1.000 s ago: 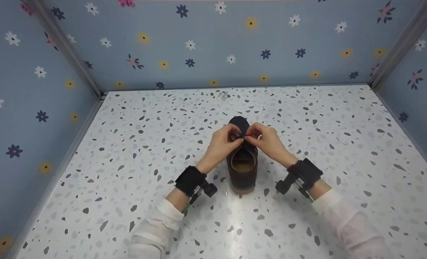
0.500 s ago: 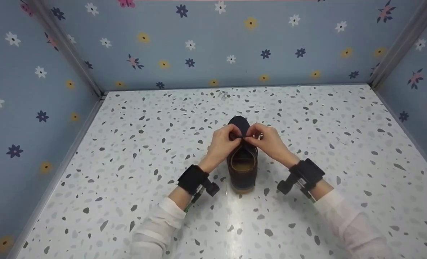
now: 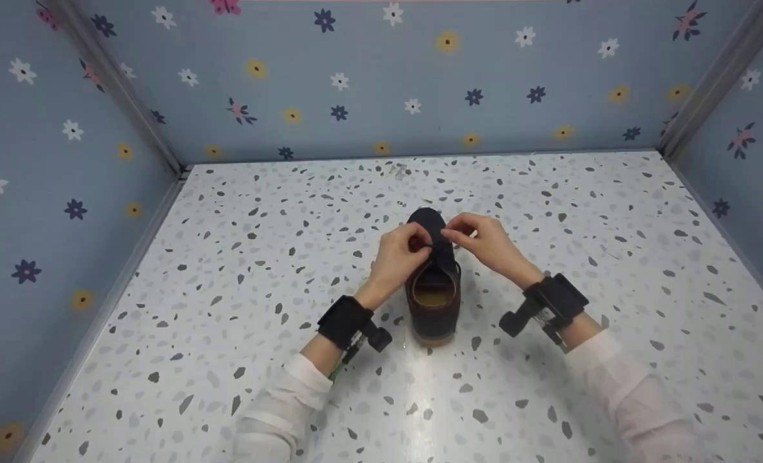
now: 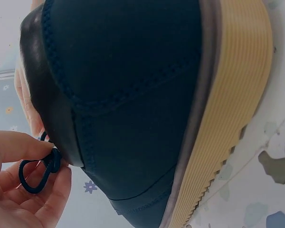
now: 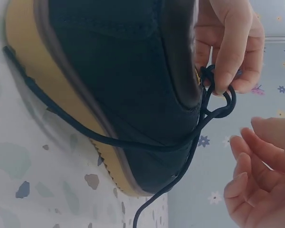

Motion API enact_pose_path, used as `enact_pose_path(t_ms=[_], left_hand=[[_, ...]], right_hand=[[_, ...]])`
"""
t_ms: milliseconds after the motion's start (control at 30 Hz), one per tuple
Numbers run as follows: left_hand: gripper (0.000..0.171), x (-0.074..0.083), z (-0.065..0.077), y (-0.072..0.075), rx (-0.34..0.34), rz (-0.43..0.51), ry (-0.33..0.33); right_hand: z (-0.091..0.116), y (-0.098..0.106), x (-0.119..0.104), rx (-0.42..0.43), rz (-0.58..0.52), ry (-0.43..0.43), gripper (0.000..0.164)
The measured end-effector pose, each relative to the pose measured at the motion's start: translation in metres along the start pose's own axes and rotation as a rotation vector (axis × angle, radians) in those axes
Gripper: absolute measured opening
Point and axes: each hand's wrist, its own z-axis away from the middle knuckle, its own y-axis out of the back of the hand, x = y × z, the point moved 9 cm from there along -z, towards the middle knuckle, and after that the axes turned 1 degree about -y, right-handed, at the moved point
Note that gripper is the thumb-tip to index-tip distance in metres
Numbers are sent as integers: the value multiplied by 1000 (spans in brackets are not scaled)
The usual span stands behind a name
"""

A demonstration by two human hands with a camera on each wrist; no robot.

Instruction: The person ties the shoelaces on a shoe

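Note:
A dark shoe (image 3: pixel 434 318) with a tan ribbed sole (image 4: pixel 228 109) stands upright on the speckled surface, toe pointing away. My left hand (image 3: pixel 399 260) pinches a dark blue shoelace (image 4: pixel 32 187) at the knot over the shoe's opening; a small loop shows between thumb and fingers. To the right of the lace, my right hand (image 3: pixel 491 244) is apart from it, fingers loosely bent, holding nothing. In the right wrist view, two loose lace ends hang across the shoe's side beside that right hand (image 5: pixel 263 175). Fingers partly hide the knot.
White speckled tabletop (image 3: pixel 278 270) surrounds the shoe. Blue flowered panels (image 3: pixel 381 77) rise at the back and both sides, joined by grey metal corner posts (image 3: pixel 124 90). Each wrist wears a black strap (image 3: pixel 346 321) with a camera.
Both hands were pinching the lace together at the knot. My right hand has since let go and moved slightly right and away; the left hand has stayed nearly still. The shoe has not moved.

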Motion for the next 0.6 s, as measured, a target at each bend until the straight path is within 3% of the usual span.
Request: enact_pose_path(t_ms=[267,600], left_hand=[[12,2,1,0,7,-18,-21],[16,2,1,-1,7,-1,-44]], right_hand=[[-1,-15,4,-149,-6,-32,19],[-3,-16,4,-171,-58,-17,19]])
